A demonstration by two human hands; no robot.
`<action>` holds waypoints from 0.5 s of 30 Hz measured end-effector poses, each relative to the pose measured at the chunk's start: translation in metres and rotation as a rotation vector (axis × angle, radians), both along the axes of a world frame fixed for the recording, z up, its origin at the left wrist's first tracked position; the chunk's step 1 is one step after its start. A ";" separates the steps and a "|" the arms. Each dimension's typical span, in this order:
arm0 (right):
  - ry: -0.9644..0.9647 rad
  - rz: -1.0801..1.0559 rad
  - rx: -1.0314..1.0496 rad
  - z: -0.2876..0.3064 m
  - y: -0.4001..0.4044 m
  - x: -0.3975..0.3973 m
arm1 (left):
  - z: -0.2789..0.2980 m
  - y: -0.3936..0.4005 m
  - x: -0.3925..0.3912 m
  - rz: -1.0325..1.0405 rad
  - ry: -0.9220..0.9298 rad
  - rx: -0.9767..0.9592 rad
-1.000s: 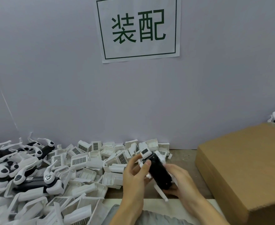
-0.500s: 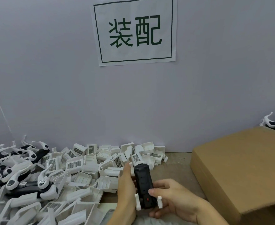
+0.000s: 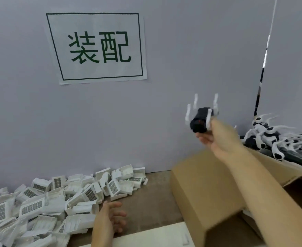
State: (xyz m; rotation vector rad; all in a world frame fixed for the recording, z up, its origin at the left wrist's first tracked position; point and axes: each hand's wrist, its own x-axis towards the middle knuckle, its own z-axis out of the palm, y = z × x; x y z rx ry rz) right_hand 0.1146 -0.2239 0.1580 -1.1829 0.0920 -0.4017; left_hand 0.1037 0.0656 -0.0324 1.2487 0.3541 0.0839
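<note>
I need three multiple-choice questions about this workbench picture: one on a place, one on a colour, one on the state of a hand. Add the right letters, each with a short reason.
1. Where is the black part with white prongs?
A) lying on the floor
B) in the raised right hand
C) inside a drawer

2. What colour are the characters on the paper sign?
A) red
B) dark green
C) blue

3. How is the left hand?
A) gripping a tool
B) curled into an empty fist
C) open, holding nothing

Answers:
1 B: its fingers hold the part up in front of the wall.
2 B: the strokes and the frame line are dark green.
3 C: its fingers are loosely spread beside the pile of white parts.
</note>
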 end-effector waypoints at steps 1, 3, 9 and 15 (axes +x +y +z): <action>-0.062 -0.093 0.098 0.016 -0.020 0.005 | 0.000 0.000 0.001 -0.013 0.011 0.002; -0.167 -0.255 0.225 0.036 -0.054 0.015 | 0.001 0.000 0.003 -0.034 0.040 0.007; -0.030 -0.479 -0.243 -0.017 -0.058 0.031 | 0.004 0.002 0.008 -0.075 0.161 0.086; -0.110 -0.232 -0.435 -0.104 0.045 0.010 | -0.004 -0.020 -0.015 0.019 -0.091 0.540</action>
